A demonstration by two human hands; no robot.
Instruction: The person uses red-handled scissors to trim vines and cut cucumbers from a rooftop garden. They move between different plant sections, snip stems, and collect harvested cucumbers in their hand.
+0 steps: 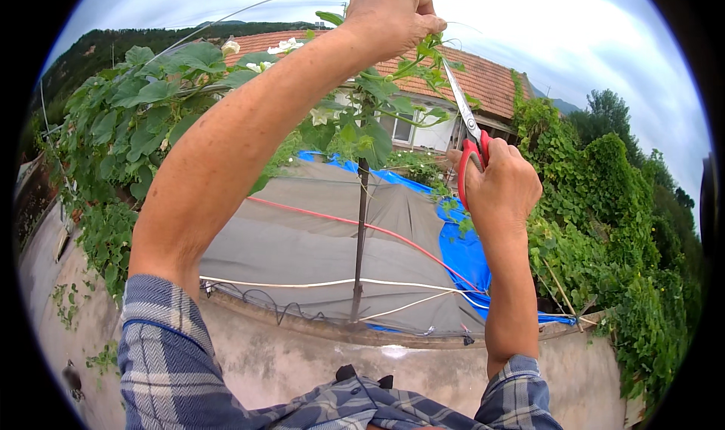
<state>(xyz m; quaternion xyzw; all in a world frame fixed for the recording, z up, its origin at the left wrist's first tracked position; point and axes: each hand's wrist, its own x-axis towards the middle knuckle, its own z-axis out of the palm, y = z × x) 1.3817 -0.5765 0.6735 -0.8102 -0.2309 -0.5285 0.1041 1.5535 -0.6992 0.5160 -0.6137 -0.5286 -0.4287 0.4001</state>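
Note:
Raised high at the top middle, my left hand (391, 18) has its fingers pinched together at the top of a green vine shoot (429, 51). Lower and to the right, my right hand (504, 184) grips red-handled scissors (468, 112), its fingers wrapped round the handles. The blades point up and slightly left, close beside the shoot's leaves and below my left fingertips; they look nearly closed. White flowers (285, 46) and broad leaves of the climbing vine (155, 90) show behind my left forearm. A thin dark post (361, 241) stands beneath the shoot.
A grey tarp (302, 226) with blue sheeting (462, 249) along its edge covers the ground ahead, crossed by a red hose (325, 217) and a white cord (279, 283). Dense greenery (604, 196) climbs at the right. A tile-roofed house (483, 71) stands behind. Concrete (302, 362) lies nearest me.

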